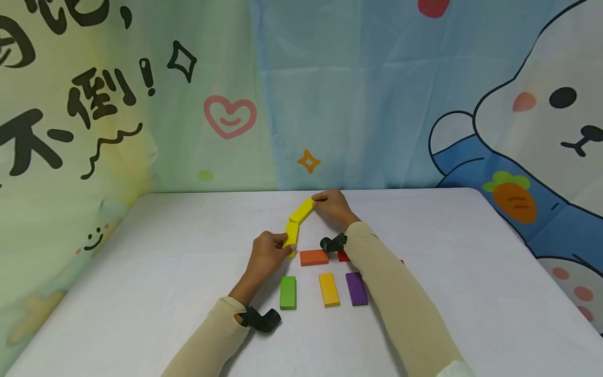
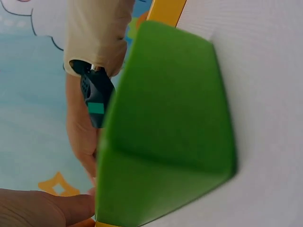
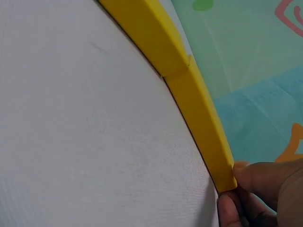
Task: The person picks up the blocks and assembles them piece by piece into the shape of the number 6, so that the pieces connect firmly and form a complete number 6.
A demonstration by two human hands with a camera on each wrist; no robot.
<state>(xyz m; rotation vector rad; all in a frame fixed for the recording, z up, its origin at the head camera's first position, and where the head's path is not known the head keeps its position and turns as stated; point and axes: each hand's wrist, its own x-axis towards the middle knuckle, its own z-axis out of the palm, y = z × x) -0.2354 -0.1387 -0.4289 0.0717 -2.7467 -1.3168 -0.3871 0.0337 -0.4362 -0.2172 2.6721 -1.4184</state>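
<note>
Two yellow blocks stand on edge on the white table point(image 1: 141, 293), meeting end to end at a shallow angle. The near yellow block point(image 1: 292, 234) is pinched by the left hand point(image 1: 267, 254), whose fingers curl round its near end; the forearm runs in from the lower left, wrist low on the table. The far yellow block point(image 1: 302, 210) is held at its far end by the right hand point(image 1: 332, 205); the right wrist view shows thumb and fingertips point(image 3: 258, 177) closed on that end, the block's outer corner just clear of them. The right forearm reaches in from the lower right, crossing above other pieces.

Both blocks are flat rectangular slabs, smooth and matt, with crisp edges; the joint between them shows a small step.

Just behind the left fingers lies an orange block point(image 1: 313, 257), flat. Nearer the person lie a green block point(image 1: 288, 292), a third yellow block point(image 1: 328, 289) and a purple block point(image 1: 356, 288), side by side and apart. A red block point(image 1: 343, 256) is partly hidden under the right sleeve. The table surface is finely textured cloth.
</note>
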